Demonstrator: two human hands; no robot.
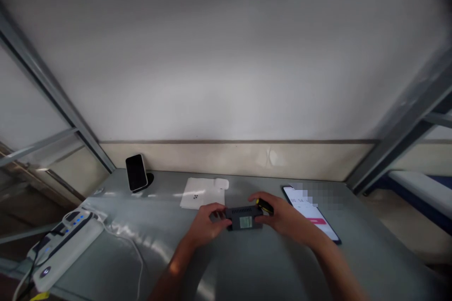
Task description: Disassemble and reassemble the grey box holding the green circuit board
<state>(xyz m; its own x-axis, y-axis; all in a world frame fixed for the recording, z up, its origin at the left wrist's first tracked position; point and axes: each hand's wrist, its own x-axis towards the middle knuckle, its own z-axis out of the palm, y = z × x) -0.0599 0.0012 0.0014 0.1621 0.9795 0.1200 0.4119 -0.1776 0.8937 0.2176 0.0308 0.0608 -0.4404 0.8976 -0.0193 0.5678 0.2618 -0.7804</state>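
Note:
A dark rectangular box [237,218] with vent slots and a small greyish-green panel is held over the grey table, near the middle. My left hand [209,222] grips its left end between thumb and fingers. At the right end, my right hand [271,214] has its thumb and fingers closed around the box edge. A small yellow and black object [264,205] is also in my right hand, by the box's upper right corner. Just behind my left hand lies a white sheet or pouch [201,192] with small dark marks, and a small white item [221,183] rests at its corner.
A tablet or phone [326,227] with a lit screen lies on the right. On the left are a white charging dock [70,251] with blue lights and a trailing white cable [132,241]. A black-screened device [136,172] stands at the back left, before the wall.

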